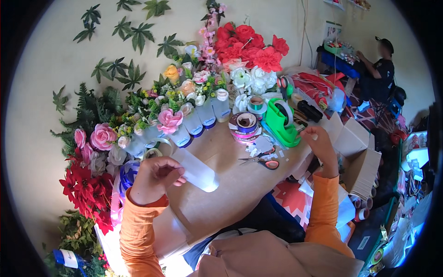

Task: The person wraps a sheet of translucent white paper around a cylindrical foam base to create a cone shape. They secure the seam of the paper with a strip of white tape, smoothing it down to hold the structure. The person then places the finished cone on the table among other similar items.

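My left hand (159,178) pinches the end of a translucent white sleeve or tube (199,171), which slants down to the right above the brown tabletop (214,207). At the cutting end of a green tape dispenser (278,124) with a roll of clear tape, my right hand (316,140) has thumb and fingertips together; whether tape is between them cannot be made out. Scissors (264,162) with black and orange handles lie below the dispenser, beside small white paper or tape pieces (254,150). Ribbon rolls (245,124) are stacked left of the dispenser.
Artificial flowers in clear sleeves with blue bases (193,128) line the wall side. Red poinsettias (86,190) and purple ribbon (128,175) are at left. An open cardboard box (358,166) stands at right. Another person (379,72) sits at a far table.
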`<state>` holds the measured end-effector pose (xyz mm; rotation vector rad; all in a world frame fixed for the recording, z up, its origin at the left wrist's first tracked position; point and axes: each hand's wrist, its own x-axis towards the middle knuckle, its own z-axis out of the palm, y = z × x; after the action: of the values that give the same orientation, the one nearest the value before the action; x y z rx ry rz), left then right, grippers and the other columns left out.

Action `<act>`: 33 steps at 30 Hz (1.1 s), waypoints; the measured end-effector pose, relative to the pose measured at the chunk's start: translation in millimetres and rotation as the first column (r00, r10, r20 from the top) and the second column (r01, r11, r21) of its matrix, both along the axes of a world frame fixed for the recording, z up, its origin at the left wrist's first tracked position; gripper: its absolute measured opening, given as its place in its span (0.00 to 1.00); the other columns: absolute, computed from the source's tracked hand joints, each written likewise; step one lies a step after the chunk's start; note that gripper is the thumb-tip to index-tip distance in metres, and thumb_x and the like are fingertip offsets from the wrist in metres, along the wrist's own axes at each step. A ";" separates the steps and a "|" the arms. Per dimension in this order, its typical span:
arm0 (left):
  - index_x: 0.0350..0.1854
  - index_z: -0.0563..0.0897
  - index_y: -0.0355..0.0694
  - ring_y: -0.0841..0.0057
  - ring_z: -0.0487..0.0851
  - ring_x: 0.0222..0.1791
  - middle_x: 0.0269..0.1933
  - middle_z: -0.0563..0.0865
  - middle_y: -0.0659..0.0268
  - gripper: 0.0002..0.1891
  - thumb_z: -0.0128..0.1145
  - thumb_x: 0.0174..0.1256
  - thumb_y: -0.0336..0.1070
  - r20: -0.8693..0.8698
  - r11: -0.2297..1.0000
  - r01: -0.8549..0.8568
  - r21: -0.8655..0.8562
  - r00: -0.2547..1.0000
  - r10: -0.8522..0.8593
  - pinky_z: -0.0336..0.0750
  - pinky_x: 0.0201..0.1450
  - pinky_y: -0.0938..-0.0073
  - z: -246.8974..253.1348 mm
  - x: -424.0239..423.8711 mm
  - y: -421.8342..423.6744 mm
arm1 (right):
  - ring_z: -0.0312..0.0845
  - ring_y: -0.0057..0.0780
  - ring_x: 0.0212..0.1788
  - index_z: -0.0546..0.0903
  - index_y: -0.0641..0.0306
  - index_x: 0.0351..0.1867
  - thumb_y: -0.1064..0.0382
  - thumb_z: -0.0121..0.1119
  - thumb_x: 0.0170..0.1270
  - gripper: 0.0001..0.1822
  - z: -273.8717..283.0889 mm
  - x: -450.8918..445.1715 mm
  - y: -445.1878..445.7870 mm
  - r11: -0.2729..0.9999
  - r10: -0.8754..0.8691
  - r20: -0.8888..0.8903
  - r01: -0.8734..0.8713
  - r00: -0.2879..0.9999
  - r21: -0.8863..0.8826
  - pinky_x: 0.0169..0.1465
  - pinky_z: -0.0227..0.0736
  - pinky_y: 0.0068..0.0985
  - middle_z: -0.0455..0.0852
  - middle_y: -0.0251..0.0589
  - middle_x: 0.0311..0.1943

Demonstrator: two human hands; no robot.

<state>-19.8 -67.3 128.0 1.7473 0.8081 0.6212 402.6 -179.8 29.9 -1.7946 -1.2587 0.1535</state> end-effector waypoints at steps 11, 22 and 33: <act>0.36 0.78 0.26 0.74 0.85 0.32 0.32 0.84 0.58 0.06 0.54 0.61 0.24 0.054 0.995 0.045 -0.085 0.998 -0.040 0.81 0.36 0.79 -10.6 3.1 11.7 | 0.77 0.25 0.34 0.81 0.66 0.34 0.66 0.62 0.54 0.07 8.1 -61.6 -19.0 0.963 0.247 -0.228 -0.265 0.942 -0.052 0.40 0.70 0.23 0.83 0.40 0.30; 0.37 0.78 0.25 0.73 0.85 0.34 0.32 0.84 0.56 0.06 0.54 0.61 0.23 0.063 0.995 0.065 -0.071 0.996 -0.060 0.81 0.38 0.78 -15.8 8.4 6.9 | 0.75 0.16 0.33 0.80 0.67 0.44 0.73 0.57 0.58 0.11 60.6 -190.9 16.9 0.674 0.738 -0.277 -0.690 0.616 0.263 0.37 0.67 0.15 0.83 0.35 0.31; 0.39 0.78 0.25 0.74 0.84 0.37 0.35 0.83 0.57 0.07 0.53 0.62 0.23 0.139 0.995 0.095 -0.027 0.986 -0.091 0.81 0.42 0.78 -12.1 10.2 -3.8 | 0.74 0.16 0.35 0.68 0.65 0.52 0.74 0.54 0.60 0.17 61.6 -231.3 36.6 0.649 0.760 -0.240 -0.685 0.604 0.332 0.39 0.64 0.16 0.81 0.34 0.30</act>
<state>-9.7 -71.1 115.8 1.6813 0.6344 0.6540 171.3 -143.2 91.5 -0.9039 -1.5939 0.7578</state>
